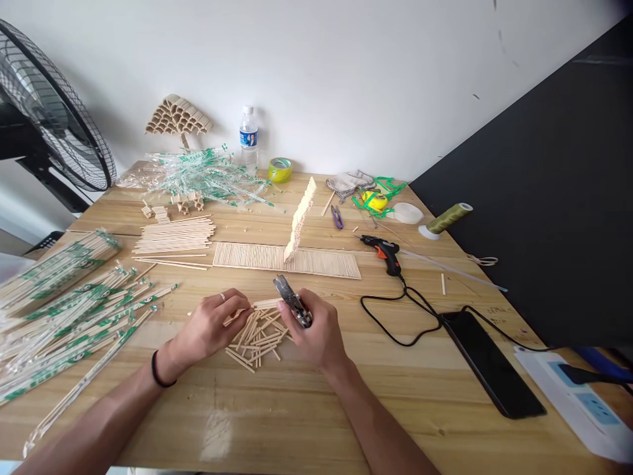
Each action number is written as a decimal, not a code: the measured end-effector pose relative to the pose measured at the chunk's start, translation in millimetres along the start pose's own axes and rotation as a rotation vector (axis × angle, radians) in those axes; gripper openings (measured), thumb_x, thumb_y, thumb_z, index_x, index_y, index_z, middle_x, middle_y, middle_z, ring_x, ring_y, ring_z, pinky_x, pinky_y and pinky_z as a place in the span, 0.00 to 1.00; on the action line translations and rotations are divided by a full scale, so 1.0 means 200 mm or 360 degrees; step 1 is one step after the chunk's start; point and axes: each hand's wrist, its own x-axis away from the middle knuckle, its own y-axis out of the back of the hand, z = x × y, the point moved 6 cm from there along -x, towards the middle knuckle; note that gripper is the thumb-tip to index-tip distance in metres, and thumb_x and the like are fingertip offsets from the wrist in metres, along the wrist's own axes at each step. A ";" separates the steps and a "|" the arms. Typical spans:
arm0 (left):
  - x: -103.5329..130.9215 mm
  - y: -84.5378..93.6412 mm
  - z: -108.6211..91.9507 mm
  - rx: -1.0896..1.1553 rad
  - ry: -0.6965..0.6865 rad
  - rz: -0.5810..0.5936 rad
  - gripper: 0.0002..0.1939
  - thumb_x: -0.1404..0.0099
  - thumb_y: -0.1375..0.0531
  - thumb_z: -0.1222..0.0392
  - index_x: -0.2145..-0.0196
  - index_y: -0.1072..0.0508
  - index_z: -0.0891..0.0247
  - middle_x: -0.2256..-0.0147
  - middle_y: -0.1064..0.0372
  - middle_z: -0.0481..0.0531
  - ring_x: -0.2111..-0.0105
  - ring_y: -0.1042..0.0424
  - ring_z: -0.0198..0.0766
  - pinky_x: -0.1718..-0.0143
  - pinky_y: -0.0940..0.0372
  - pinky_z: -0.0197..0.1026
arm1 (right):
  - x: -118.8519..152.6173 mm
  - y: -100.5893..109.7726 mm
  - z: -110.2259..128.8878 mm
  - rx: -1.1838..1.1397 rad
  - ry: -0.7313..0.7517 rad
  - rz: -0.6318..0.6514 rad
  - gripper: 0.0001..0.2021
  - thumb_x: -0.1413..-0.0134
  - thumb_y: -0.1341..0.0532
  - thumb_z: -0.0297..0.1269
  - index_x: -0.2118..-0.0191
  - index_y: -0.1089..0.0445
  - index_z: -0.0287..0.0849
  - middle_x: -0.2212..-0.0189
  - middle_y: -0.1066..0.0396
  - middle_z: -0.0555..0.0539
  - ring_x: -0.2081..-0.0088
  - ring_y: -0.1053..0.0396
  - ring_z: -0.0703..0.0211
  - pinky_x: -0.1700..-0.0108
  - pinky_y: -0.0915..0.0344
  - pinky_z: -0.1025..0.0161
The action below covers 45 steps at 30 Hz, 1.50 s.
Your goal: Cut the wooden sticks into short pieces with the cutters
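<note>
My left hand (pixel 217 320) is closed in a pinch on a few short wooden sticks (pixel 267 304) that point to the right. In my right hand (pixel 319 330) is a grey metal pliers-like tool (pixel 293 300), its head tilted up and to the left. Whether its jaws touch the sticks I cannot tell. Below and between the hands lies a loose pile of short cut sticks (pixel 260 340). Just beyond them rests a flat panel of sticks laid side by side (pixel 247 256), with a thin jagged strip of sticks (pixel 301 218) standing upright on it.
Long sticks (pixel 173 234) and wrapped chopstick packs (pixel 59 270) lie left. Behind are plastic wrappers (pixel 198 175), a bottle (pixel 248 138), tape (pixel 280 170) and a fan-shaped stick model (pixel 178 117). A glue gun (pixel 383 249), its cord, a phone (pixel 492 363) and a power strip (pixel 578 402) occupy the right.
</note>
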 end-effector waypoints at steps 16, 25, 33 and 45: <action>0.01 -0.02 0.02 -0.0014 0.0097 0.0106 0.03 0.26 0.41 0.64 0.59 0.27 0.62 0.66 0.26 0.49 0.69 0.27 0.34 0.66 0.33 0.36 | 0.01 -0.02 0.02 0.0374 0.0200 0.0007 0.08 0.49 0.34 0.31 0.72 0.34 0.45 0.76 0.30 0.50 0.74 0.34 0.59 0.69 0.45 0.64; -0.01 0.01 0.05 -0.0013 0.0328 0.0038 0.09 0.25 0.42 0.61 0.64 0.24 0.63 0.71 0.28 0.49 0.74 0.33 0.32 0.74 0.40 0.35 | 0.01 -0.04 0.04 -0.0009 0.0243 0.0066 0.05 0.48 0.38 0.29 0.64 0.29 0.44 0.68 0.23 0.47 0.67 0.27 0.53 0.63 0.36 0.61; -0.01 0.03 0.09 0.0078 0.0487 0.0008 0.11 0.24 0.40 0.56 0.60 0.21 0.64 0.69 0.25 0.50 0.73 0.30 0.32 0.72 0.37 0.35 | 0.00 -0.03 0.03 -0.0495 0.0052 0.0185 0.12 0.38 0.40 0.32 0.51 0.24 0.42 0.64 0.21 0.49 0.64 0.24 0.57 0.60 0.31 0.63; -0.01 0.01 0.08 0.0054 0.0505 0.0002 0.08 0.26 0.40 0.59 0.61 0.23 0.63 0.69 0.24 0.50 0.72 0.28 0.33 0.70 0.36 0.35 | 0.02 -0.03 0.05 -0.0228 0.0356 0.0142 0.21 0.44 0.38 0.28 0.45 0.27 0.47 0.56 0.19 0.45 0.57 0.22 0.49 0.54 0.27 0.55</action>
